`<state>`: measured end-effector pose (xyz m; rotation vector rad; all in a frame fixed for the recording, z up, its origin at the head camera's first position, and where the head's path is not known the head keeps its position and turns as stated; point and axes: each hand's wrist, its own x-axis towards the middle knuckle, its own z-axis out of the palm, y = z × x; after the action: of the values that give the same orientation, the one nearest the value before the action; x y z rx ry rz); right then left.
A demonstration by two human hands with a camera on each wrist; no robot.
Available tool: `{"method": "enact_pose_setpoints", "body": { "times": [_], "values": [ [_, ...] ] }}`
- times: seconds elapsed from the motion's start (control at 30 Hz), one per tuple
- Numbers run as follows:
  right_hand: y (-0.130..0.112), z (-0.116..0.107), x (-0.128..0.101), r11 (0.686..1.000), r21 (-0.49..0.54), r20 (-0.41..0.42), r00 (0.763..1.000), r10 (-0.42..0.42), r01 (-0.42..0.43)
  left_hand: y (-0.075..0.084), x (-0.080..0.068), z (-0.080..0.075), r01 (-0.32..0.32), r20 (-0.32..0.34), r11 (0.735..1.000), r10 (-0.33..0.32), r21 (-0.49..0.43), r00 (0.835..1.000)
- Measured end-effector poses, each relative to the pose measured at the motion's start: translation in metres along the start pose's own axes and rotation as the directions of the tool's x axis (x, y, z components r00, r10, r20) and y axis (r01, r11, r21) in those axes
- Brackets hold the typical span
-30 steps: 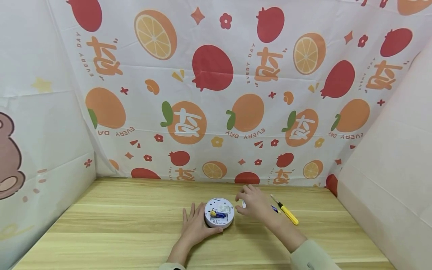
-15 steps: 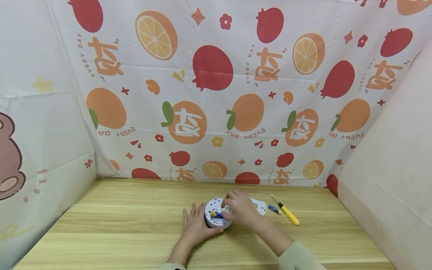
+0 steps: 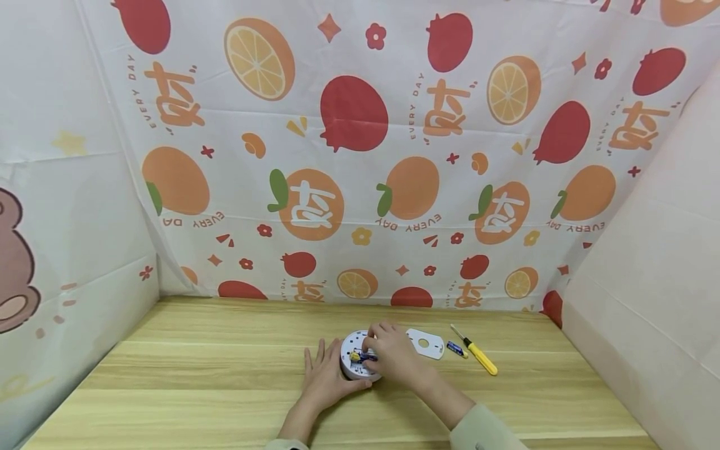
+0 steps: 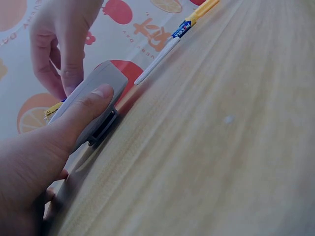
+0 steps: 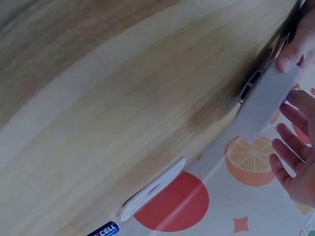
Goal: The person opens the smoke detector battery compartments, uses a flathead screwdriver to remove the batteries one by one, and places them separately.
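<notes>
A round white smoke alarm [image 3: 351, 347] lies face down on the table, its battery compartment facing up. My left hand [image 3: 326, 382] holds it by the rim, with the thumb [image 4: 91, 105] along the near side and the fingers around the far left. My right hand [image 3: 396, 355] is over the alarm's right half. Its thumb and forefinger pinch a blue and yellow battery [image 3: 355, 357] in the compartment; the other fingers [image 5: 290, 152] are spread loosely. The hand hides part of the compartment and the alarm's right side.
Right of the alarm lies a white mounting plate [image 3: 434, 352] with a round hole. Beside it are a loose blue battery [image 3: 457, 349] and a yellow-handled screwdriver [image 3: 480, 359]. A fruit-patterned cloth [image 3: 360, 187] hangs behind the wooden table [image 3: 197, 375].
My right hand has moved left from over the mounting plate to the battery in the alarm, uncovering the plate and loose battery. My left hand has stayed on the rim.
</notes>
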<state>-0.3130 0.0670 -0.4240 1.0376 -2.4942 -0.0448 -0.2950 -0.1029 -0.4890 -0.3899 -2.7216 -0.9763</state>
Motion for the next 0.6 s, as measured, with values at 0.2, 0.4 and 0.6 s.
{"method": "enact_pose_setpoints", "body": {
  "times": [0.2, 0.4, 0.6],
  "values": [
    [0.0001, 0.0043, 0.0002, 1.000, -0.011, -0.005, 1.000, -0.007, 0.007, -0.0005, 0.0000, -0.0002, 0.003, 0.007, 1.000, -0.003, -0.007, 1.000],
    [-0.0012, 0.0079, 0.0016, 1.000, -0.017, -0.035, 0.999, -0.021, 0.021, -0.0009, 0.0009, -0.0002, -0.002, 0.000, 1.000, 0.002, -0.008, 1.000],
    [-0.0017, 0.0090, 0.0017, 1.000, 0.004, -0.063, 0.998, -0.025, 0.025, -0.0014, 0.0013, 0.0000, -0.007, -0.007, 1.000, 0.007, -0.014, 1.000]
  ]
}}
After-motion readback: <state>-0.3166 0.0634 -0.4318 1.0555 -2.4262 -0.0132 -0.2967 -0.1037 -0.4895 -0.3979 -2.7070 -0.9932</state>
